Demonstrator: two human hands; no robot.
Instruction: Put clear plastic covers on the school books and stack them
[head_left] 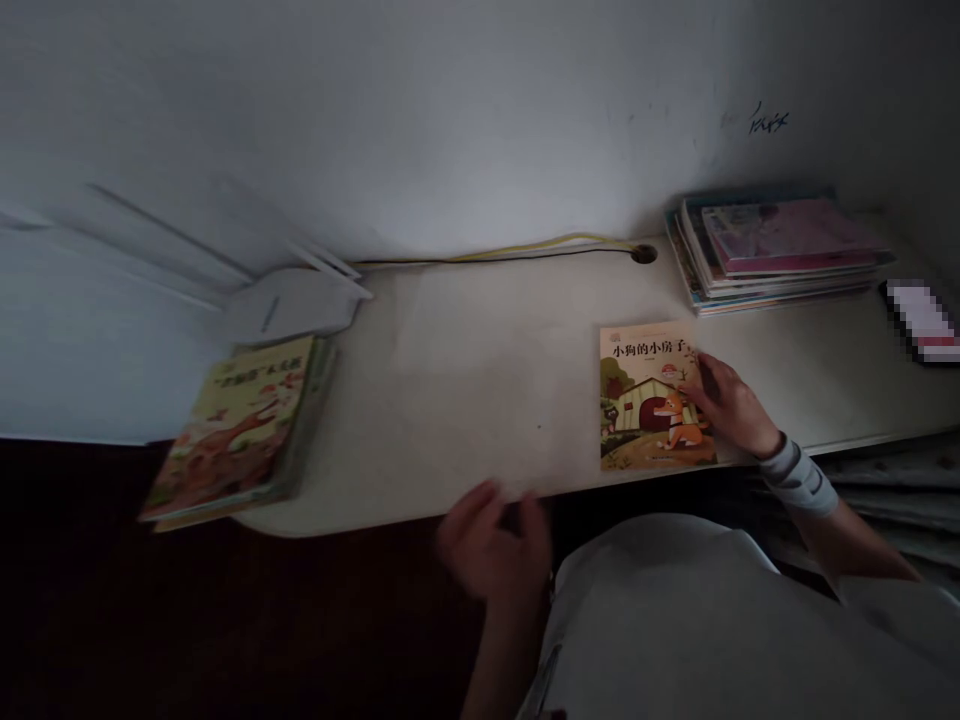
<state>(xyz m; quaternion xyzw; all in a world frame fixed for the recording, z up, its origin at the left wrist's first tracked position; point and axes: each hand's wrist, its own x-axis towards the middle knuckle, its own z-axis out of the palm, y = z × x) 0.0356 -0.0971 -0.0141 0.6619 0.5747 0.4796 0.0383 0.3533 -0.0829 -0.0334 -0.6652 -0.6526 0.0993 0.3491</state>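
A picture book [637, 400] with a dog and a small house on its cover is at the table's front edge, right of centre. My right hand [735, 405] has its fingers closed on the book's right side, over the cover. My left hand [495, 545], blurred, hangs in front of the table edge with fingers apart and nothing between them. On the left, a stack of picture books [240, 430] lies askew, its near corner sticking out past the table edge.
The white table [450, 390] runs along a wall. At the back right is a pile of books and magazines [787, 240], with a phone [922, 320] beside it. A white device [292, 305] stands behind the left stack. Thin cables lead to a hole [643, 254].
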